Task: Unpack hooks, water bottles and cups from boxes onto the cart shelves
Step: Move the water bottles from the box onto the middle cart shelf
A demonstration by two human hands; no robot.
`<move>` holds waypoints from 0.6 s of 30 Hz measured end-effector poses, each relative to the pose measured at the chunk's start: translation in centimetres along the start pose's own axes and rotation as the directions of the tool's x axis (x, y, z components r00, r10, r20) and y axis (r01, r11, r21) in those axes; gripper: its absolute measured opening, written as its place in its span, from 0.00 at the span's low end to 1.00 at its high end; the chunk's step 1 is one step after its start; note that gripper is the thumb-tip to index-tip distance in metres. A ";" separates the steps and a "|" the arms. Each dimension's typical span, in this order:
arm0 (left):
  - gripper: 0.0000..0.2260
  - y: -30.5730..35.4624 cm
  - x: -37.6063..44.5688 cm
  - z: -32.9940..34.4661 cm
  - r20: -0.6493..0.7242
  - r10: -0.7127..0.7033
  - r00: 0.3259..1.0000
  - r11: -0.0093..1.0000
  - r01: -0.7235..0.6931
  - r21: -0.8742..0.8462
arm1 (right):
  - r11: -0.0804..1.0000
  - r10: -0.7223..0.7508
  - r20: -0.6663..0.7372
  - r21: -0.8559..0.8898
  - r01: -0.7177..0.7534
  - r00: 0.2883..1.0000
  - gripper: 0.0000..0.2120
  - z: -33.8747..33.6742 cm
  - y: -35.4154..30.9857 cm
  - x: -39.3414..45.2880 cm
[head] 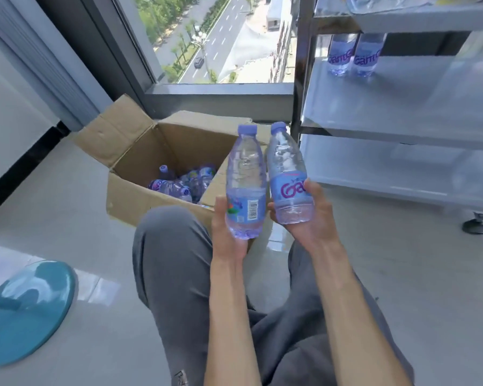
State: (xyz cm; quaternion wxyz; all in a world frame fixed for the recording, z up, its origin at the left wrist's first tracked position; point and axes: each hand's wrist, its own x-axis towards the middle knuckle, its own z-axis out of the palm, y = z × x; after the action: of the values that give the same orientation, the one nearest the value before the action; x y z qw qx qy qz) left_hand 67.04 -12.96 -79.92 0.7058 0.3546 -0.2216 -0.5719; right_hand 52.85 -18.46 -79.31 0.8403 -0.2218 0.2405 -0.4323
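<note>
My left hand [226, 240] grips a clear water bottle [245, 174] with a purple cap, its barcode side facing me. My right hand [315, 215] grips a second water bottle [286, 165] with a blue label. Both bottles are held upright, side by side, above the near right corner of an open cardboard box [129, 201]. Several more bottles [184, 182] lie inside the box. Two bottles [353, 58] stand at the back of the grey cart's middle shelf [388, 107].
The cart's lower shelf [388, 168] sits to the right of the box, with a caster wheel [480, 225] on the floor. A window with a dark frame [221, 89] rises behind the box. A round teal base [28, 310] lies at left. My knees in grey trousers are below.
</note>
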 end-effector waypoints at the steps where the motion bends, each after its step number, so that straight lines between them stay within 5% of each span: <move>1: 0.30 -0.2 0.0 0.5 0.009 -0.029 1.000 0.999 0.029 0.040 | 1.000 -0.024 0.002 -0.020 0.024 1.000 0.38 -0.5 -0.3 -0.3; 4: 0.47 -1.0 -0.1 1.9 0.027 -0.100 0.995 0.992 0.097 0.077 | 0.992 -0.120 -0.017 -0.035 0.119 0.993 0.38 -2.0 -1.4 -1.2; 10: 0.36 -3.0 0.3 5.0 -0.021 -0.274 0.962 0.949 0.266 -0.172 | 0.987 -0.156 -0.148 -0.061 0.148 0.977 0.22 -5.6 -4.2 -3.8; 13: 0.20 -4.5 0.4 6.4 -0.005 -0.290 0.957 0.939 0.284 -0.193 | 0.955 -0.222 -0.222 -0.245 0.166 0.949 0.27 -6.4 -6.3 -5.5; 15: 0.19 -5.5 0.1 6.9 0.027 -0.304 0.952 0.945 0.305 -0.121 | 0.931 -0.272 -0.251 -0.312 0.189 0.929 0.27 -7.0 -7.2 -6.4; 18: 0.24 -5.9 0.0 8.8 0.067 -0.352 0.933 0.929 0.358 -0.099 | 0.971 -0.216 -0.253 -0.160 0.179 0.943 0.22 -7.2 -7.8 -7.1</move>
State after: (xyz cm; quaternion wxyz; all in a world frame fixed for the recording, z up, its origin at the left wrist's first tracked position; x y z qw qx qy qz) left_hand 56.91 -15.67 -78.61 0.6035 0.3357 -0.1392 -0.7097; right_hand 40.07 -17.85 -78.95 0.7354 -0.2404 0.3573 -0.5232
